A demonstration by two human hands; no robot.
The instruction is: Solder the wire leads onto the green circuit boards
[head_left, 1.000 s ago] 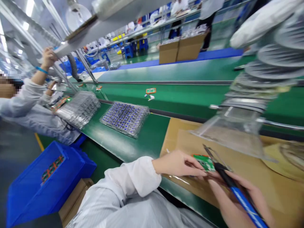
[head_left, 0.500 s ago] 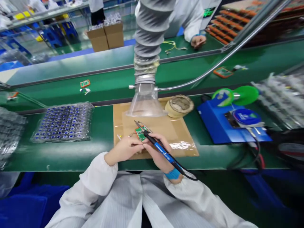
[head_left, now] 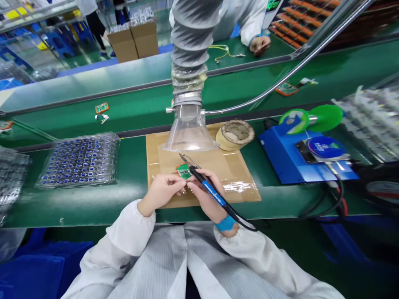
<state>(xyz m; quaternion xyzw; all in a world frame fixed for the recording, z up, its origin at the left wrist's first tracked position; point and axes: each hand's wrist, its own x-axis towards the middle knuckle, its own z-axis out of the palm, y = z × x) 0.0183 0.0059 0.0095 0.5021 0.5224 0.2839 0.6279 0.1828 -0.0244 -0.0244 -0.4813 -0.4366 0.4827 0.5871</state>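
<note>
A small green circuit board (head_left: 183,170) with an orange edge is held over the brown work mat. My left hand (head_left: 163,190) pinches its lower edge between thumb and fingers. In my right hand (head_left: 209,201), which wears a blue wristband, lies a blue and black soldering iron (head_left: 213,192); its tip end points up and away, past the board. Fingertips of the right hand also meet the board's lower right side. Just beyond the hands hangs a clear funnel-shaped fume hood (head_left: 189,133). Whether any wire sits between the fingertips I cannot tell.
A tray of small blue-marked parts (head_left: 79,161) lies left. Behind the mat (head_left: 246,182) stands a round pot (head_left: 235,135). At right is a blue soldering station (head_left: 277,160) with a green reel (head_left: 326,117). Boards lie on the green conveyor (head_left: 137,112); a co-worker's hand (head_left: 259,45) rests beyond.
The circuit board is turned up more and shows more of its face. Boards on the conveyor have shifted left. The soldering iron stays in my right hand. A person in the background has moved left.
</note>
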